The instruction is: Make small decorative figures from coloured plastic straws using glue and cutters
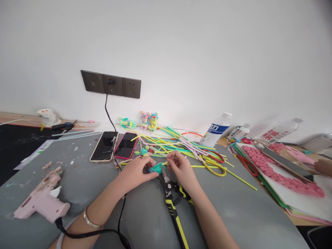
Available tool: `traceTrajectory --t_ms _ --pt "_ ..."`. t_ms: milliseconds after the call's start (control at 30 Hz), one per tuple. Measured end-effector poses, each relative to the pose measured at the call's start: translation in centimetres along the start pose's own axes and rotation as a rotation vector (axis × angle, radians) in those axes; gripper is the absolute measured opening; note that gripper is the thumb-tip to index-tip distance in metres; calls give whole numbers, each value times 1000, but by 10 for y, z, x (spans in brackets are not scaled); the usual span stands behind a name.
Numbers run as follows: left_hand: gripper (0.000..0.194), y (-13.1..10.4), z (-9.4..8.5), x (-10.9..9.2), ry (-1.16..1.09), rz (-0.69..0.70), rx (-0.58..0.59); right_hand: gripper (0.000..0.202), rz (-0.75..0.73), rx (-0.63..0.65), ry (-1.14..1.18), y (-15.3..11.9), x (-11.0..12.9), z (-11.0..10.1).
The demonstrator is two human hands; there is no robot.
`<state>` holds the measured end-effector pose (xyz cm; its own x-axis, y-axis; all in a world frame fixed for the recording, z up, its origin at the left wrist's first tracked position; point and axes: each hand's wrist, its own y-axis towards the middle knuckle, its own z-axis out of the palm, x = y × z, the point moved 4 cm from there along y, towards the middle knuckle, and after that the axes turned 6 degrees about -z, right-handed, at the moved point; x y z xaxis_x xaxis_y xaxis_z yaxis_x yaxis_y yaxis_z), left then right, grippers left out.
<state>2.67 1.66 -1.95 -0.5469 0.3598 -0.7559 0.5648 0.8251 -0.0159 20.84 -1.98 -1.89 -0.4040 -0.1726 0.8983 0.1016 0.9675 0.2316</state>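
Near the middle of the grey table, my left hand (137, 172) pinches the left end of a small teal bundle (157, 168) of fuzzy stems. My right hand (181, 170) has its thumb and fingers closed on a yellow-green stem end at the bundle's right side. Black and yellow pliers-like cutters (169, 186) lie just below the bundle, their tip beside it and one handle partly behind my right wrist. Behind my hands is a loose pile of coloured fuzzy stems (186, 147). A small teal and yellow figure (143, 151) lies just behind my left hand.
A pink glue gun (44, 204) lies at left, its black cord running under my left forearm. Two phones (105, 147) lie behind my left hand. Small fuzzy figures (149, 121) stand by the wall. Bottles (216, 129) and a pink braided piece (280, 173) are at right, near another person's hand (324, 167).
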Motion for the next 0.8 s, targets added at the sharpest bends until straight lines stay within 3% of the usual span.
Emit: traceTrajectory --t_ms 100,200,533,667,800 --pt "18 -1 0 -2 9 3 -6 16 -88 -182 -127 -1 8 -9" --pt "18 -1 0 -2 11 8 -13 15 -97 -242 -214 -4 12 -16" --pt "27 0 -14 -7 -117 29 -120 19 122 114 -581 -26 -11 -38" --pt "29 0 -21 -7 -139 26 -224 23 91 74 -601 -28 -10 -52" --pt "36 0 -32 -4 -228 1 -350 36 55 59 -521 -13 -8 -67"
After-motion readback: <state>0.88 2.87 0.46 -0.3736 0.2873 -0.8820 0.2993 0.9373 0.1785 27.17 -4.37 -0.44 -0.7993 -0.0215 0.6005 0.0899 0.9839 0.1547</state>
